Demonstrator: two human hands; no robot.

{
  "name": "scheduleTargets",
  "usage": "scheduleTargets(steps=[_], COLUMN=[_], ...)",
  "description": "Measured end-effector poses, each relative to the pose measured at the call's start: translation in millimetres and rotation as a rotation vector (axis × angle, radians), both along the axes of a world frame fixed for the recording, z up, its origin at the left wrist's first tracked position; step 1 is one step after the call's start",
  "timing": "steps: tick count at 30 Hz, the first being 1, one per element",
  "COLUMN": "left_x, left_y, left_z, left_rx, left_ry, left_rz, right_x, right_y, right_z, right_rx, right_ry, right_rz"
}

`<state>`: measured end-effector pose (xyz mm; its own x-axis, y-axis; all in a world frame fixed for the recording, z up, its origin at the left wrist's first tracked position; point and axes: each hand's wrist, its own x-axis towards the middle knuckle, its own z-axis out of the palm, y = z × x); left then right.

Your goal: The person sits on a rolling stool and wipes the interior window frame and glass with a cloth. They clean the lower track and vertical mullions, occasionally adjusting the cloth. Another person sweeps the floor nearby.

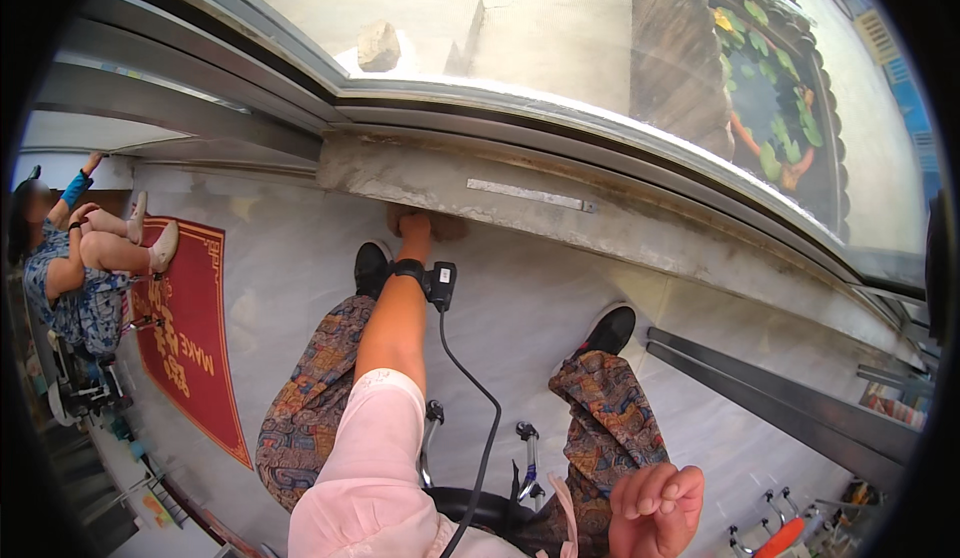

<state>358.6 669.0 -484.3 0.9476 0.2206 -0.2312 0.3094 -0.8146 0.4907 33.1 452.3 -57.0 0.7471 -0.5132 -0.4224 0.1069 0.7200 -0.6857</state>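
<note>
My left hand (415, 229) reaches down to the foot of the stone window ledge (420, 175). Its fingers are closed on a brown, cloth-like thing (448, 229), which shows on both sides of the hand against the ledge and floor. What exactly it is cannot be made out. A black wrist strap with a small device (442, 284) and a cable sits on that forearm. My right hand (658, 508) is raised near my right thigh, fingers curled in, with nothing visible in it. Along the ledge lies a flat metal strip (529, 195).
Black shoes (609, 328) stand on the grey floor, with a stool's chrome legs (529, 453) beneath me. A dark metal beam (780, 400) runs at right. Left, another person (75, 273) sits by a red doormat (180, 333). Beyond the glass are a stone (378, 46) and a lily-pad basin (765, 100).
</note>
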Motion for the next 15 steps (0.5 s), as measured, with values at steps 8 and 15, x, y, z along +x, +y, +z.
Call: scheduleTargets(steps=[8,15], left_x=[-92.2,-106.2], left_y=[-96.1,-138.0], left_z=[98.6,114.6], left_rx=[-1.051,-0.975], left_ry=[0.232,-0.004], left_rz=[0.084,0.292], right_x=[5.4,-8.6], right_y=[1.0,1.8], right_z=[-0.3,-0.5], right_rx=[0.032,0.057], right_ry=[-0.005,-0.044], right_rz=[-0.023,-0.071])
